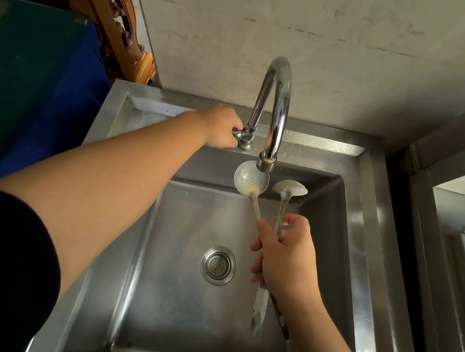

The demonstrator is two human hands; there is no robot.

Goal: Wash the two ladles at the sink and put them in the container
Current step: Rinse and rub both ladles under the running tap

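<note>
Closest to the lens, a black sleeve (4,267) covers the upper left arm, and the bare forearm reaches forward over the basin. At its end the left hand (221,126) is closed around the small chrome tap handle (239,133) at the foot of the tall curved chrome faucet (276,106). The right hand (285,259), nearer the body and to the right of the left, is clenched on the thin metal handles of both ladles, held together like a bundle with their ends poking out below the wrist.

Beyond the right hand's knuckles the two bowls fan apart. The round steel ladle with yellowish residue (251,179) sits directly beneath the faucet's spout, bowl facing up; the second steel ladle, seen edge-on (290,187), hangs just to its right, outside the spout's line. I see no stream of water. Below both hands lies the stainless steel sink (174,298), its round perforated drain strainer (218,265) left of the right wrist. No container shows.

This looks like the very start of washing: the water is being turned on. Next, the left hand should turn the handle, then come free to rub the residue while the right hand brings each bowl under the flow.
</note>
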